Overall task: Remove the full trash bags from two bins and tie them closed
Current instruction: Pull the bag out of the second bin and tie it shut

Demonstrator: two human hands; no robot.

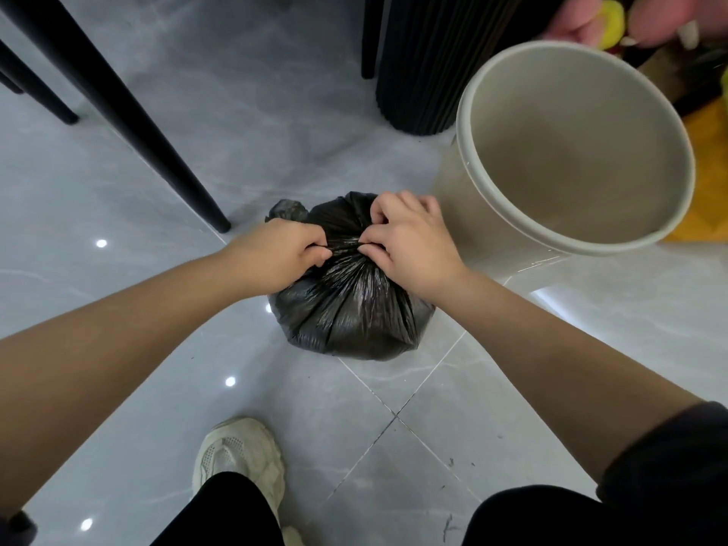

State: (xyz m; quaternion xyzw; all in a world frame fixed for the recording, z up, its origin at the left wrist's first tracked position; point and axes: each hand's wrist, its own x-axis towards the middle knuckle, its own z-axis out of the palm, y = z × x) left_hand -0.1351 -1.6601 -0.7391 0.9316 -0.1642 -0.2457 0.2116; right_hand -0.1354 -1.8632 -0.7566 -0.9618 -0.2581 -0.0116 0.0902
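**One bag out, knot unfinished**

The black trash bag [350, 309] sits on the tiled floor [394, 447], just left of the empty beige bin [461, 199]. The left hand [275, 254] and the right hand [409, 242] each pinch its gathered neck with curled fingers. The second bag likely remains

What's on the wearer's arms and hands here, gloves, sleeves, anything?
No gloves: left hand and right hand are bare, with no rings, watch or bands in view. Both forearms are bare too. A dark sleeve sits pushed up near the right elbow; a dark scrap at the bottom-left corner may be the left sleeve's edge.
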